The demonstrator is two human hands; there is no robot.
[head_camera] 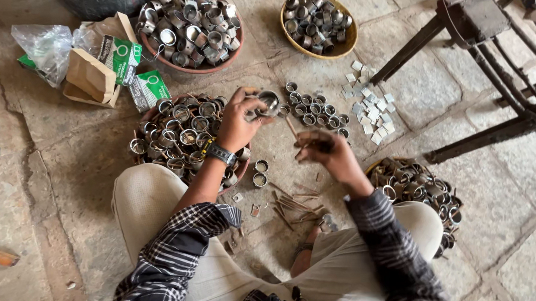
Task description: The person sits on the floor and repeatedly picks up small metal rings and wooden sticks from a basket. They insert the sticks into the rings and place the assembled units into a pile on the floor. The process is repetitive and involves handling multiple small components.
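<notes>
Left hand [235, 123] clamped on a metal cup [268, 100], frame centre, above the floor. Right hand [328, 151] pinches a thin stick [291, 129]. Best keep cup mouth toward stick, wrist steady.

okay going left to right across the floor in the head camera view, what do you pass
Plastic bag → green packets → left hand holding a metal cup → right hand → white squares → metal stand.

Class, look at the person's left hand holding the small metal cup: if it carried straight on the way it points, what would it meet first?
Probably the rows of small metal rings set on the stone floor, just beyond the left hand and its metal cup; height above them is unclear.
</notes>
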